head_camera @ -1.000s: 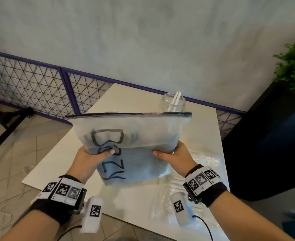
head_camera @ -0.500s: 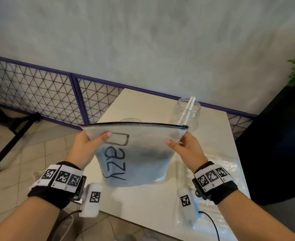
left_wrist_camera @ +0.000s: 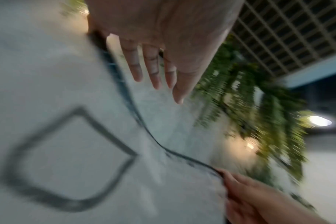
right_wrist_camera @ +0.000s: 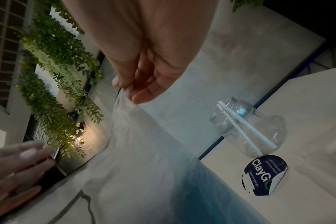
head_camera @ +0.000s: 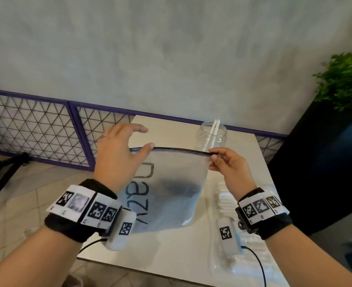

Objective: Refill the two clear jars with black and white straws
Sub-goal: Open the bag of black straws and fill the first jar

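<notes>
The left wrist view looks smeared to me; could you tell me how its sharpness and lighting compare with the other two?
Left wrist view: heavy motion blur over the pouch and foliage. Right wrist view: dim, though the jar reads clearly. Head view: bright and mostly sharp, with wide-angle bending at the edges.

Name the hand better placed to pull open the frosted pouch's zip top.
Left, probably. The left hand is open, its thumb at the black zip edge of the frosted pouch, free to pull. The right hand pinches the pouch's other top corner, holding it up.
</notes>
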